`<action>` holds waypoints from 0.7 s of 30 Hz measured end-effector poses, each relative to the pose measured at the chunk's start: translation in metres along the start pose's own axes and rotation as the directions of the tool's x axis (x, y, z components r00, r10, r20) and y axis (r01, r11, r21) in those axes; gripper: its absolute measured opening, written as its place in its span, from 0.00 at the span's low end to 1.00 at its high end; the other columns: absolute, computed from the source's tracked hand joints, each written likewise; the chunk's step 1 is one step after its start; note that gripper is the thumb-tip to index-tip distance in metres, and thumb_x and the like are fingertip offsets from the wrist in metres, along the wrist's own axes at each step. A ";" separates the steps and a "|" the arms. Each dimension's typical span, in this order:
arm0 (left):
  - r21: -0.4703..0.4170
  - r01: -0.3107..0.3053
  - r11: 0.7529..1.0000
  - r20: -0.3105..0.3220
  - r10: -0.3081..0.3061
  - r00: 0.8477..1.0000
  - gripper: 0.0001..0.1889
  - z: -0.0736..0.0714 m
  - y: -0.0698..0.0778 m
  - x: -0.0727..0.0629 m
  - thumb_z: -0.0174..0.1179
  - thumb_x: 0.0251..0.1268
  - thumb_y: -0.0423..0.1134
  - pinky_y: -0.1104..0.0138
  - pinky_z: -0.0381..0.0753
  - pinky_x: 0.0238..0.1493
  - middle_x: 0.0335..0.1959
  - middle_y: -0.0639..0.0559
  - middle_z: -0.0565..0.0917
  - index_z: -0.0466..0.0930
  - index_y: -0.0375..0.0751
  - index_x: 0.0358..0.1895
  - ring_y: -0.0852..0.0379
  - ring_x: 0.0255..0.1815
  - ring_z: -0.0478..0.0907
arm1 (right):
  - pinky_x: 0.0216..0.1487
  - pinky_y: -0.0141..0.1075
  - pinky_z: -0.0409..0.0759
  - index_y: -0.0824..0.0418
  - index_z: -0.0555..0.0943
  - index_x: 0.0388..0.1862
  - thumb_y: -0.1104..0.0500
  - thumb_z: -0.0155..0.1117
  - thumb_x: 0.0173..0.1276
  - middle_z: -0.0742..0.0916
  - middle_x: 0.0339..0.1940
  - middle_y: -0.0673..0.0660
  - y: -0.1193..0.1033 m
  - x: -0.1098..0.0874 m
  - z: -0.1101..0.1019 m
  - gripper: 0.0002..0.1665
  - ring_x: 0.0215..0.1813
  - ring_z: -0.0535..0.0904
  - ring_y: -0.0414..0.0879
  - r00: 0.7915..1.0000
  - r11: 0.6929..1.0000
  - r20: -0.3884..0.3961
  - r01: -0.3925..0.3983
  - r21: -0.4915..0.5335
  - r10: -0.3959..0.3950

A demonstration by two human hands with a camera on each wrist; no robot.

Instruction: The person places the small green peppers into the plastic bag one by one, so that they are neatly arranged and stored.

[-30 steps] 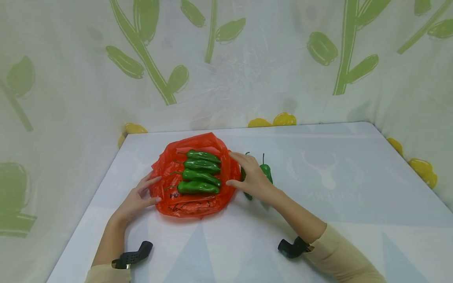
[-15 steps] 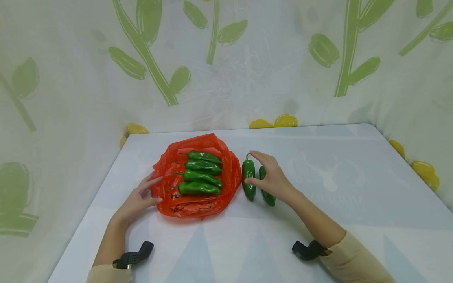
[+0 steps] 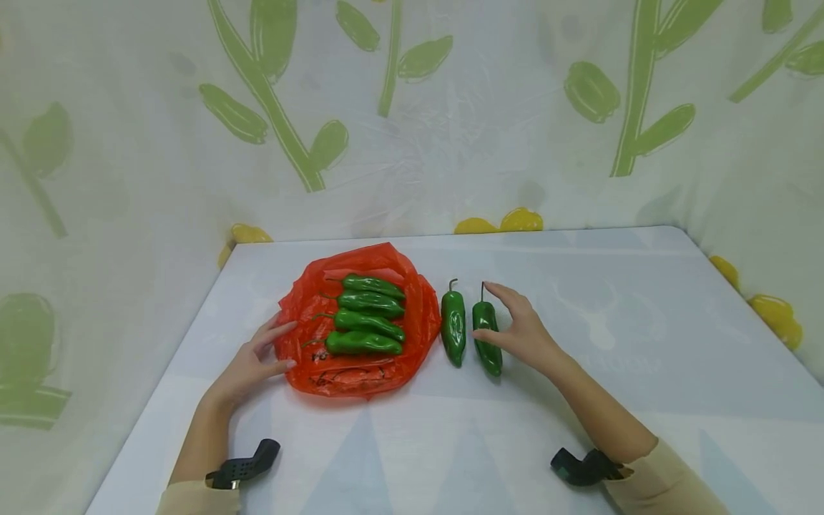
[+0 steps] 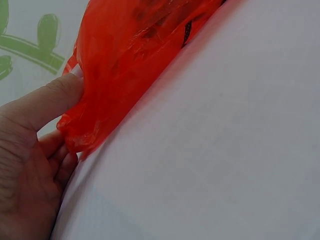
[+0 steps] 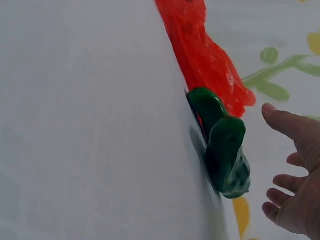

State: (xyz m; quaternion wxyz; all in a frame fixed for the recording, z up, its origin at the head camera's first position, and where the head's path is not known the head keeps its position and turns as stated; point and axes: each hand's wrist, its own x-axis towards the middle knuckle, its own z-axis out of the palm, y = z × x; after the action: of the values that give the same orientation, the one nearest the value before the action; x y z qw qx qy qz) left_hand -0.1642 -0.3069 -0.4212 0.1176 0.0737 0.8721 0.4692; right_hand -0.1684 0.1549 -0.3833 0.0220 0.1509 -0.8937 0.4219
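Observation:
Several green chili peppers lie side by side in an open red plastic bag. At the bag's left side, my left hand touches the rim with thumb and fingers apart; the left wrist view has the thumb against the red plastic. Two more green peppers lie lengthwise to the right of the bag: a nearer one close to it, and a second pepper further right. Over this second one reaches my right hand, thumb and fingers spread, with a gap to the pepper in the right wrist view.
All of it lies on a white table with pale blue triangles and a faint deer-head print. Behind stands a light curtain with green leaves. Black wrist devices sit on both forearms.
My right hand has moved right, from the bag's right rim past the first loose pepper to the second. My left hand and the bag have stayed in place.

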 end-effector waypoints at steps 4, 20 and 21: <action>0.002 0.002 1.000 0.000 -0.002 1.000 0.39 -0.001 0.000 0.000 0.67 0.54 0.46 0.29 0.50 0.61 0.77 0.45 0.43 0.61 0.47 0.71 0.35 0.75 0.39 | 0.66 0.60 0.62 0.64 0.60 0.71 0.56 0.75 0.52 0.66 0.71 0.64 0.008 0.000 0.002 0.51 0.72 0.58 0.61 0.999 0.999 0.020 -0.032 0.024 0.031; 0.028 0.003 1.000 0.002 -0.003 1.000 0.39 -0.002 0.003 -0.001 0.66 0.55 0.46 0.30 0.51 0.61 0.77 0.44 0.44 0.61 0.48 0.71 0.35 0.75 0.39 | 0.65 0.60 0.65 0.66 0.60 0.71 0.55 0.71 0.56 0.68 0.68 0.69 0.021 0.000 0.019 0.47 0.67 0.63 0.64 0.994 0.997 0.083 -0.077 -0.016 0.078; 0.027 0.005 1.000 0.003 -0.005 1.000 0.39 -0.002 0.003 -0.001 0.66 0.55 0.46 0.30 0.51 0.61 0.77 0.44 0.44 0.61 0.48 0.71 0.35 0.75 0.39 | 0.64 0.59 0.66 0.65 0.60 0.71 0.56 0.70 0.57 0.68 0.68 0.68 0.020 0.000 0.020 0.46 0.67 0.64 0.63 0.993 0.996 0.077 -0.084 -0.021 0.086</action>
State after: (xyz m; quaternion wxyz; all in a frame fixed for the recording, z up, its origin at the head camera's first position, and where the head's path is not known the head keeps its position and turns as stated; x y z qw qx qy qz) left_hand -0.1633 -0.3071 -0.4176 0.1191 0.0737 0.8784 0.4569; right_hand -0.1721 0.1521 -0.4114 -0.0295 0.1288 -0.9033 0.4081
